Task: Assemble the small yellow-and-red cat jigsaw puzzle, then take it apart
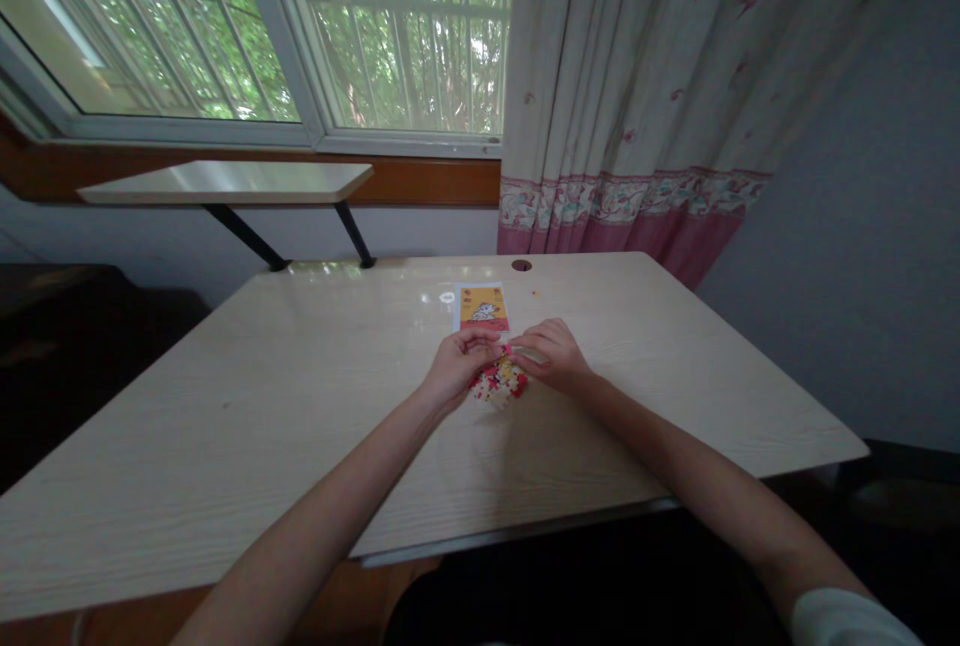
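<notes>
Jigsaw pieces lie in a loose heap near the middle of the desk, with no clear long axis, just to the near-edge side of the fingertips. The left hand and right hand flank it, neither plainly nearer, fingertips close together at a pink piece; I cannot tell which one pinches it. Toward the far edge lies a picture card.

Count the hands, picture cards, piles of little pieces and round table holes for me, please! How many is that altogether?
Left hand plus right hand: 2
Picture card: 1
Pile of little pieces: 1
Round hole: 1
Total: 5
</notes>
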`<state>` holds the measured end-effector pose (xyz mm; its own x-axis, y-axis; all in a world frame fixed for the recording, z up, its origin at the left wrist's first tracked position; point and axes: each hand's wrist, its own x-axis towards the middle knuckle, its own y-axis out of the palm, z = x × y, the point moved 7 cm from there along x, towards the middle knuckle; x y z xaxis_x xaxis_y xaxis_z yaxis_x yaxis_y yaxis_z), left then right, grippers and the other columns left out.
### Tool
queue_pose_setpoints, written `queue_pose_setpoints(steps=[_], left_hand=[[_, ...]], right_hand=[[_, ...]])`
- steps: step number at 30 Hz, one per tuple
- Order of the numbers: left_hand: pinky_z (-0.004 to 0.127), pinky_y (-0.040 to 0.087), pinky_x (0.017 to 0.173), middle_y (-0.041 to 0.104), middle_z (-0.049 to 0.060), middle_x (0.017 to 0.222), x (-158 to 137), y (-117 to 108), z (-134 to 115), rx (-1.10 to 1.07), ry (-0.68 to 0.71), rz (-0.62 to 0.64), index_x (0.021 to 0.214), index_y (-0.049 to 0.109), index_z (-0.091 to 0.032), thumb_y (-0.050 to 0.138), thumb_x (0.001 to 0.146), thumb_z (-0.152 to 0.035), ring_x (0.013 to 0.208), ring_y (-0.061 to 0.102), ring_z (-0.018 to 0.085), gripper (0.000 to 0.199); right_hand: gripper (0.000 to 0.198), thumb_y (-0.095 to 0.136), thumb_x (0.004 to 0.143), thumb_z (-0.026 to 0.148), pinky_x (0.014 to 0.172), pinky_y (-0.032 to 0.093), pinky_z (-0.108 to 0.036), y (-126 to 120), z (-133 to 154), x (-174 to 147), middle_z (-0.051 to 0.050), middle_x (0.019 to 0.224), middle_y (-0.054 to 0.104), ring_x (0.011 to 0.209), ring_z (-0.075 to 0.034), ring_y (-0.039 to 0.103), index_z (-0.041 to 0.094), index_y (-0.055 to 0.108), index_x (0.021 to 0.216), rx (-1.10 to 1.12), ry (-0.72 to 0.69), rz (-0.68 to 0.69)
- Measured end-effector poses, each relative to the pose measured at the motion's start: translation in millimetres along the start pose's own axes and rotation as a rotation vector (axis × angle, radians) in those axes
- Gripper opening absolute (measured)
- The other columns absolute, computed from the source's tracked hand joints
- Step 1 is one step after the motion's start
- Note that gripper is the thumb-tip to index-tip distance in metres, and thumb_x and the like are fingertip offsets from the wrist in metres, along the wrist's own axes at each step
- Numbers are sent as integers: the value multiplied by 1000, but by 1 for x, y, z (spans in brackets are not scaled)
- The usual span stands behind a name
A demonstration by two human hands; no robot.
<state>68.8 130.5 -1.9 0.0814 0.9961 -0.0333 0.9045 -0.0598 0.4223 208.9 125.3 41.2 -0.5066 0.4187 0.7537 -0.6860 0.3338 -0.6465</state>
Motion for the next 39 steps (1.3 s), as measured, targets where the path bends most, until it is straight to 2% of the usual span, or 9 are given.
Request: queue_pose_setpoints(steps=[5, 8, 11, 16, 21, 25, 30, 34, 39], left_hand=[[26, 48, 69, 66, 3, 77, 3, -6, -7, 169, 101, 10, 90, 66, -13, 74, 57, -22, 68, 60, 12, 34], [29, 48, 69, 65, 4, 78, 2, -14, -25, 588, 313, -28, 88, 65, -15, 62, 70, -25, 69, 59, 14, 21], [34, 45, 81, 65, 6, 91, -6, -7, -37, 1116, 589, 82, 92, 64, -19, 52, 78, -21, 86, 57, 18, 18], [33, 45, 81, 64, 7, 93, -8, -11, -40, 1379, 704, 109, 102, 60, -18, 44, 82, -16, 91, 57, 19, 26], [32, 45, 78, 66, 6, 86, -5, -10, -38, 1235, 629, 53, 87, 65, -17, 50, 79, -20, 82, 58, 18, 17], [29, 47, 68, 68, 6, 78, -1, -9, -27, 823, 397, -27, 84, 68, -16, 60, 75, -32, 71, 60, 17, 20], [27, 47, 64, 69, 5, 71, -4, 7, -14, 405, 175, 46, 75, 71, -14, 71, 64, -38, 64, 60, 16, 27], [25, 46, 59, 67, 3, 61, -4, 6, -15, 309, 116, -11, 66, 70, -13, 76, 55, -39, 56, 57, 14, 30], [25, 45, 57, 65, 2, 60, -4, 2, -17, 312, 120, -40, 65, 68, -13, 75, 56, -37, 57, 57, 14, 27]], right_hand=[[17, 59, 81, 39, 74, 41, -33, -13, -13, 7, -4, 78, 64, 75, -17, 56, 24, 67, 87, 47, 89, -22], [18, 59, 81, 39, 74, 44, -33, -37, -36, 9, -5, 83, 64, 75, -17, 56, 24, 67, 88, 69, 243, -159], [18, 60, 80, 38, 70, 46, -31, -57, -56, 7, -4, 83, 63, 69, -15, 53, 23, 67, 88, 84, 346, -256], [18, 61, 79, 38, 68, 46, -31, -66, -66, 6, -4, 79, 63, 66, -15, 52, 22, 67, 84, 100, 387, -246], [16, 63, 78, 37, 68, 45, -31, -62, -58, 6, -4, 79, 62, 67, -15, 52, 22, 66, 84, 131, 371, -250], [16, 64, 77, 37, 70, 44, -31, -41, -38, 6, -4, 80, 63, 72, -16, 55, 22, 65, 85, 160, 272, -170], [17, 62, 79, 37, 74, 42, -32, -17, -5, 7, -3, 78, 65, 75, -16, 57, 22, 65, 86, 121, 133, -117], [16, 63, 78, 36, 73, 40, -31, -17, 6, 8, -3, 77, 65, 73, -15, 57, 22, 65, 85, 82, 74, -145], [15, 62, 80, 37, 74, 38, -31, -18, 6, 9, -2, 75, 63, 73, -15, 55, 24, 67, 83, 66, 48, -97]])
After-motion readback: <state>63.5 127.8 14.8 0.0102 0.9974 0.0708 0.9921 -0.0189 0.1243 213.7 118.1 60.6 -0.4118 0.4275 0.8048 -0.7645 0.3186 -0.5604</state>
